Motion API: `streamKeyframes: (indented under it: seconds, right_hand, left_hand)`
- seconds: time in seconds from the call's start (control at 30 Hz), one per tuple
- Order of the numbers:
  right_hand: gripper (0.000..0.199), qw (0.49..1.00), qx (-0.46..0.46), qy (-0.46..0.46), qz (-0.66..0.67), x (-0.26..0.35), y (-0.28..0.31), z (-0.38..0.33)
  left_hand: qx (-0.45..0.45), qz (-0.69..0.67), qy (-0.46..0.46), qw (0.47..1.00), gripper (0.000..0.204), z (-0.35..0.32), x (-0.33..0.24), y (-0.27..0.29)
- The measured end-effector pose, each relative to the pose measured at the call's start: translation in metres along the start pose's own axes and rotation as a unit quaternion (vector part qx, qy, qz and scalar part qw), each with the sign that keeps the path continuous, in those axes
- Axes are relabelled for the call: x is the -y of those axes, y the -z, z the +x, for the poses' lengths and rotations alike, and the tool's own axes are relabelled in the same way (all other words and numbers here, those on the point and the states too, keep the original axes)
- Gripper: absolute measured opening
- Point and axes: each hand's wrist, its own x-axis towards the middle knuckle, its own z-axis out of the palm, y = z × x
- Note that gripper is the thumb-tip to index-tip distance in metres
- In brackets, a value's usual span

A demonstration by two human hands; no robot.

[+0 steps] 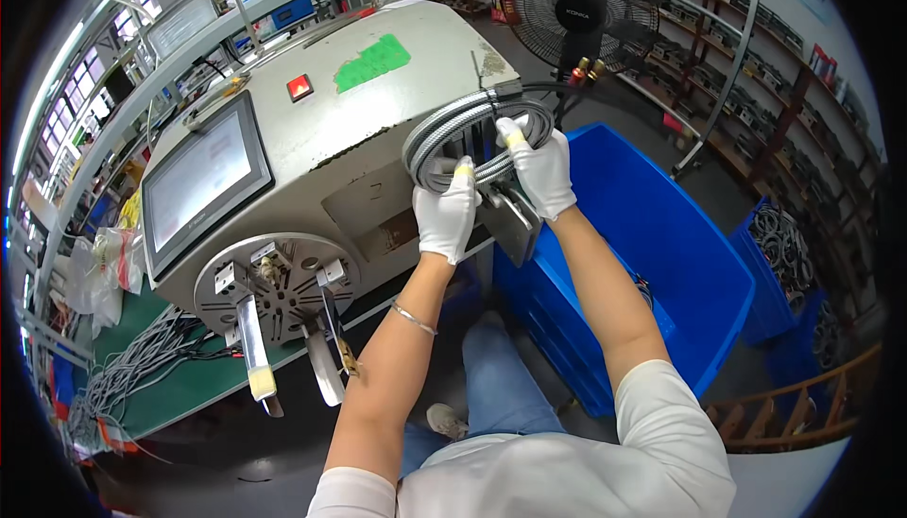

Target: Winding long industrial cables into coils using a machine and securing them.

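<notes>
A coil of grey braided cable (444,130) is held up at the right end of the pale machine. My left hand (448,211), in a white glove with yellowed fingertips, is closed on the coil's near left side. My right hand (541,166), gloved the same way, grips its right side, thumb over the strands. A dark tie or strap crosses the top of the coil. Just below the coil sits a dark metal bracket (511,225) on the machine, partly hidden by my hands.
The pale machine (435,36) carries a touchscreen (208,187), a red button (299,88) and a slotted round plate (274,315) with projecting arms. A blue bin (680,263) stands at my right, a black fan (576,12) behind. Grey cables (142,367) lie on the green bench.
</notes>
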Motion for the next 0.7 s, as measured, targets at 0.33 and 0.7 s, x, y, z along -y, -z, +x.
streamKeyframes:
  seconds: [0.33, 0.7]
  right_hand:
    - [0.021, 0.996, 0.01, 0.072, -0.053, -0.044, -0.001, 0.008]
    - [0.021, 0.988, -0.006, 0.119, -0.096, -0.059, -0.001, 0.014]
  left_hand:
    - [-0.029, -0.025, 0.032, 0.999, 0.018, 0.006, 0.025, 0.003]
    - [-0.056, -0.115, 0.019, 0.992, 0.017, 0.01, 0.047, -0.005]
